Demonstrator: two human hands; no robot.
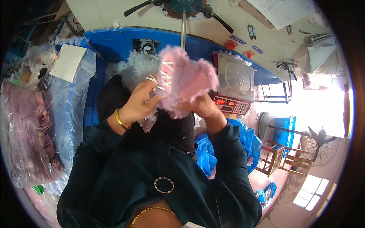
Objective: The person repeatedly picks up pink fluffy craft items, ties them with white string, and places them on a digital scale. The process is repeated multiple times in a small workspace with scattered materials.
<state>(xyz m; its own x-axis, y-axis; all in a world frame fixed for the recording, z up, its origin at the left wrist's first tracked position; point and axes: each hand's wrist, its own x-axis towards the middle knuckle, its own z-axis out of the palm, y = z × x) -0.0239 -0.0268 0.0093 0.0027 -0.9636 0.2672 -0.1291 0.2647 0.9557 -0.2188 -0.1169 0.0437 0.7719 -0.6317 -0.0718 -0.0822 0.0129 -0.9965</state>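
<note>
Left hand (pixel 140 102): pinching pink plush piece (pixel 198 80) beside white lacing (pixel 166 73) | Right hand (pixel 205 106): gripping its near edge | Weighing scale (pixel 235 84): at right

Red digits were lit on the display (pixel 220 102) of the scale (pixel 234 78), between 2 and 3 o'clock from centre. Blue labels (pixel 238 40) at 1 o'clock bore pale characters; the paper sheet's (pixel 283 12) writing was illegible.
</note>
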